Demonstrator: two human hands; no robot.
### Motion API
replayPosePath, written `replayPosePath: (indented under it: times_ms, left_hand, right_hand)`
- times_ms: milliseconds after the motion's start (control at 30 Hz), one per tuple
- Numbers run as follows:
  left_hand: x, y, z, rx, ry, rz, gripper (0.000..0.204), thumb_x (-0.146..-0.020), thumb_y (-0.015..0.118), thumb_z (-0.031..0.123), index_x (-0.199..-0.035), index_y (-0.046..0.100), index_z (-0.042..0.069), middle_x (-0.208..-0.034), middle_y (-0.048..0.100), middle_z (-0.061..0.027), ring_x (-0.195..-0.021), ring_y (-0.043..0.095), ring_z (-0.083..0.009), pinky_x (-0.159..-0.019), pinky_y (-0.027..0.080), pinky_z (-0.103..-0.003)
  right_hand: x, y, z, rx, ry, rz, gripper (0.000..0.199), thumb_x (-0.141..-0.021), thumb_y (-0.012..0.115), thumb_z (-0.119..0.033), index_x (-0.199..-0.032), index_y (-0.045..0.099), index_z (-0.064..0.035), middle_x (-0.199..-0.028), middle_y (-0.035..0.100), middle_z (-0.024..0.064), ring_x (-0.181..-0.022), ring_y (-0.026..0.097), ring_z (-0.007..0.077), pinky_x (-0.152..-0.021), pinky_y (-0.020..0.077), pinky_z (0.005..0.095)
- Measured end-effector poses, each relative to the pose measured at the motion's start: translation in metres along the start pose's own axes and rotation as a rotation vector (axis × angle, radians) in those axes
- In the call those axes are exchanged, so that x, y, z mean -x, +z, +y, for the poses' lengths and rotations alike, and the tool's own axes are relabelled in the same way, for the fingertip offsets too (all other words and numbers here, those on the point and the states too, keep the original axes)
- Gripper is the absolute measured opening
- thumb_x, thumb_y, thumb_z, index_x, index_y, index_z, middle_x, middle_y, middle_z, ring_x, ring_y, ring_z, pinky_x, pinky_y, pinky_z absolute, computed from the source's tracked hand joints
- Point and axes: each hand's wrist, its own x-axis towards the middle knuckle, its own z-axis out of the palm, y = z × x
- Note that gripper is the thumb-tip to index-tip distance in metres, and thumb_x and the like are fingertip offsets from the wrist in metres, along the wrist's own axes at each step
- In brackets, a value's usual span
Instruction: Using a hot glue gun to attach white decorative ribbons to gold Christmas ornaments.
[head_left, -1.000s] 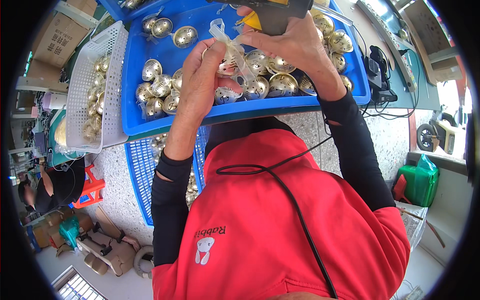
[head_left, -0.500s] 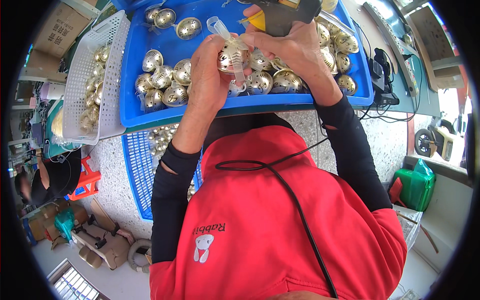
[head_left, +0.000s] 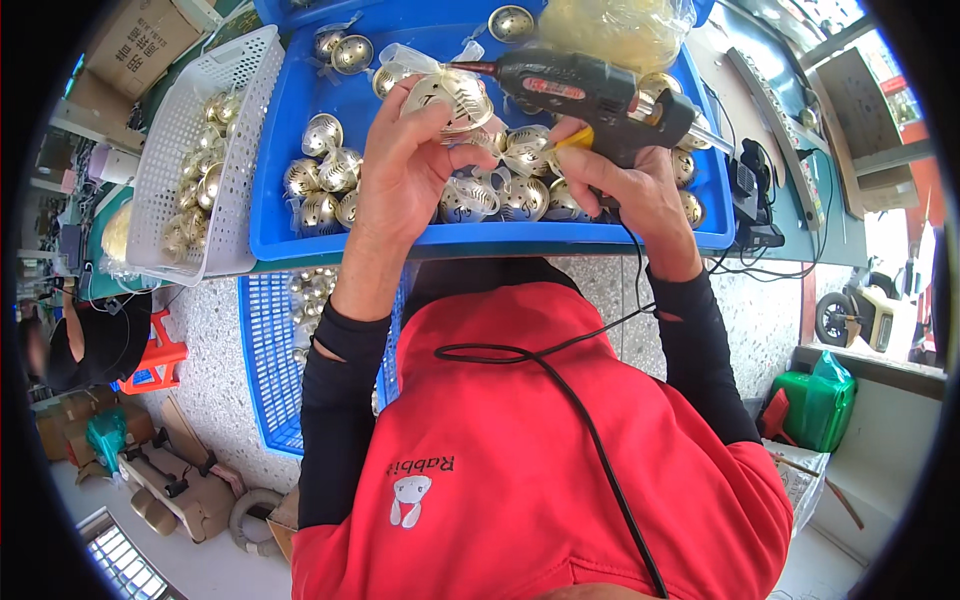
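Between the fingers of my left hand [head_left: 405, 160] is a gold bell ornament [head_left: 452, 100] with star cut-outs and a sheer pale ribbon [head_left: 412, 58] tied at its top. My right hand [head_left: 630, 185] grips a black hot glue gun [head_left: 570, 88] by its handle, fingers at the yellow trigger [head_left: 576, 138]. The gun's nozzle [head_left: 474, 67] points left and meets the ribbon at the bell's top, though exact contact cannot be made out. Below both hands, several similar gold bells [head_left: 522, 198] lie in a blue tray [head_left: 290, 240].
A white perforated basket [head_left: 262, 120] of gold bells stands left of the tray. A clear bag of yellowish material [head_left: 620, 30] lies at the back. Black cables [head_left: 765, 205] and a long bar [head_left: 780, 140] are at right. Under the table sits a blue crate [head_left: 262, 350]; a person [head_left: 100, 335] is far left.
The glue gun has swung down and left, so its nozzle now reaches the ribbon. My right fingers have left the bell, which my left hand has tilted and raised slightly.
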Motion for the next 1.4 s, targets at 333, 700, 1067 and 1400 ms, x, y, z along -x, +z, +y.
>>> replayPosePath:
  times_ms: [333,700,1067,1400]
  left_hand:
    - [0.0,0.005,-0.004,-0.109,0.106,-0.013,0.035,-0.084,0.053,0.008,-0.116,0.04,0.002,-0.105,0.058,-0.0135,-0.091,0.061,-0.0236,-0.068,0.054,-0.034]
    - [-0.001,-0.007,-0.005,-0.193,0.069,0.068,0.036,-0.083,0.06,0.009,-0.115,0.045,0.0,-0.104,0.059,-0.0127,-0.09,0.062,-0.0218,-0.073,0.054,-0.033]
    - [-0.012,-0.067,0.082,-0.665,0.062,0.483,0.039,-0.076,0.072,0.023,-0.103,0.059,-0.002,-0.091,0.062,-0.0059,-0.081,0.058,-0.0124,-0.068,0.048,-0.025]
    - [-0.051,-0.186,0.166,-1.221,0.115,1.152,0.041,-0.069,0.071,0.011,-0.097,0.058,-0.015,-0.101,0.061,-0.0196,-0.084,0.061,-0.0219,-0.074,0.05,-0.031]
  right_hand:
    - [-0.005,-0.002,0.005,-0.071,0.119,-0.044,0.018,-0.083,0.058,-0.013,-0.095,0.055,0.0,-0.054,0.048,0.0006,-0.044,0.043,0.0074,-0.042,0.0319,0.0216]
    - [-0.013,-0.005,0.013,-0.065,0.111,-0.087,0.021,-0.084,0.058,-0.015,-0.097,0.052,0.0005,-0.05,0.044,0.0001,-0.041,0.04,0.0077,-0.041,0.032,0.0221]
    - [-0.006,-0.019,0.021,-0.143,0.168,0.158,0.016,-0.086,0.056,-0.009,-0.098,0.053,0.0005,-0.054,0.046,0.0001,-0.039,0.041,0.0069,-0.036,0.0282,0.0213]
    - [-0.004,-0.02,0.019,-0.133,0.193,0.136,0.018,-0.085,0.059,-0.013,-0.098,0.056,-0.0011,-0.058,0.046,0.0006,-0.042,0.042,0.0073,-0.039,0.031,0.0219]
